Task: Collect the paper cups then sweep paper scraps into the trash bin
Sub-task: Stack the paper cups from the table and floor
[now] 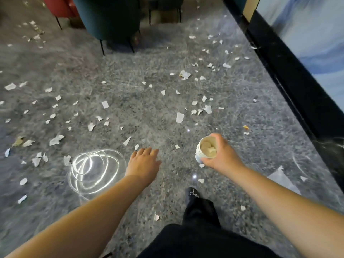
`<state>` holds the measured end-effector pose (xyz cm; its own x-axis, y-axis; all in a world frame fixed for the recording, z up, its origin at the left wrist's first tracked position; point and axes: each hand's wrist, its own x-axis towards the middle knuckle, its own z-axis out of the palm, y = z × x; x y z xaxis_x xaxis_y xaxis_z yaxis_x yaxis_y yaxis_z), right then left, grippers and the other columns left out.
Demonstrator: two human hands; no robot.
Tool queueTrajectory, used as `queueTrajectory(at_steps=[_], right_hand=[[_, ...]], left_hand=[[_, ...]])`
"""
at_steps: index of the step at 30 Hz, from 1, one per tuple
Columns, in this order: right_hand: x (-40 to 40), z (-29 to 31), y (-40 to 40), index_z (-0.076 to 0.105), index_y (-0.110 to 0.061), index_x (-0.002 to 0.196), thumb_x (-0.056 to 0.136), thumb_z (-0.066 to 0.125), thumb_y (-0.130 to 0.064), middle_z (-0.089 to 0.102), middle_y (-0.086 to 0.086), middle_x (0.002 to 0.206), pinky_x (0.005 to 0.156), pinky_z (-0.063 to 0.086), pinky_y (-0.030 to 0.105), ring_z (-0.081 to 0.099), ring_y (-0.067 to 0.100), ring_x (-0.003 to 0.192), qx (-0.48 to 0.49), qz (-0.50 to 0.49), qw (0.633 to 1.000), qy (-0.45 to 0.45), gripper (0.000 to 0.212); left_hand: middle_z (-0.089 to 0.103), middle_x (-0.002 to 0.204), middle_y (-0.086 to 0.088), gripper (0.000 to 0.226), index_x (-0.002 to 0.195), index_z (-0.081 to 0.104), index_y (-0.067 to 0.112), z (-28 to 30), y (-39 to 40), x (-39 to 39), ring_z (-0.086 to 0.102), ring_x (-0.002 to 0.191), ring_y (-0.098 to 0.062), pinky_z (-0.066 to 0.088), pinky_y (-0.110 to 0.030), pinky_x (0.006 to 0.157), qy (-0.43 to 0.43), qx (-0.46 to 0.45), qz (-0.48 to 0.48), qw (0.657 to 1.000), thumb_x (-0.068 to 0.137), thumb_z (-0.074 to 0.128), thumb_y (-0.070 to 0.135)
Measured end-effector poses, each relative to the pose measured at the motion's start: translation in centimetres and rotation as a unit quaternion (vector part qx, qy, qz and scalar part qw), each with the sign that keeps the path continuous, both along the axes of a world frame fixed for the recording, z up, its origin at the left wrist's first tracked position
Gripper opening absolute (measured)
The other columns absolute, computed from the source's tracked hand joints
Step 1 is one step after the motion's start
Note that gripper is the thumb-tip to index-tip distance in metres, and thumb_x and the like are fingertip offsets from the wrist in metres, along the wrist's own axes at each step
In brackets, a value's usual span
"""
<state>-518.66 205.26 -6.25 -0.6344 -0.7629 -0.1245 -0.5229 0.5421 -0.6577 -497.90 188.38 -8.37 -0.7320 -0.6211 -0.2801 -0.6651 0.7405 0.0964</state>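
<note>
My right hand grips a stack of white paper cups by the rim and side, mouth tilted toward me, with pale scraps inside. Stretched forward over the floor, my left hand has relaxed fingers and holds nothing. Several white paper scraps lie scattered across the grey speckled floor, ahead and to the left. No trash bin or broom is in view.
A dark teal chair and a red chair stand at the back. A black ledge runs along the right wall. My black-trousered leg and shoe are below. A ring-shaped light reflection shines on the floor.
</note>
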Motion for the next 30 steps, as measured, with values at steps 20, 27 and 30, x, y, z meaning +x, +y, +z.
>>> queueTrajectory(at_steps=[20,27,30], right_hand=[[-24.3,0.0,-32.4,0.038,-0.022,0.132,0.066,0.08,-0.029,0.05,0.009,0.123,0.086,0.046,0.034,0.052,0.027,0.107,0.006,0.051,0.999,-0.015,0.079],[-30.5,0.4,-46.6,0.036,-0.027,0.129,0.067,0.078,-0.031,0.051,0.006,0.122,0.08,0.046,0.032,0.054,0.025,0.102,0.026,0.034,0.999,-0.012,0.076],[-33.1,1.0,-51.8,0.036,-0.026,0.131,0.067,0.08,-0.029,0.049,0.007,0.124,0.086,0.048,0.036,0.052,0.025,0.105,0.022,0.02,0.999,-0.021,0.077]], left_hand=[[0.037,0.153,0.001,0.053,0.149,0.03,0.025,0.4,-28.3,-19.9,0.027,0.142,-0.022,0.019,-0.04,0.116,-0.005,-0.008,0.103,0.995,0.101,0.035,0.046],[0.035,0.153,0.0,0.052,0.148,0.031,0.025,-0.4,-43.7,-27.0,0.027,0.142,-0.023,0.021,-0.04,0.114,-0.01,0.003,0.074,0.997,0.1,0.035,0.045],[0.035,0.153,-0.001,0.053,0.148,0.031,0.025,0.0,-49.8,-30.0,0.027,0.142,-0.023,0.021,-0.04,0.114,-0.012,-0.003,0.058,0.998,0.1,0.036,0.045]])
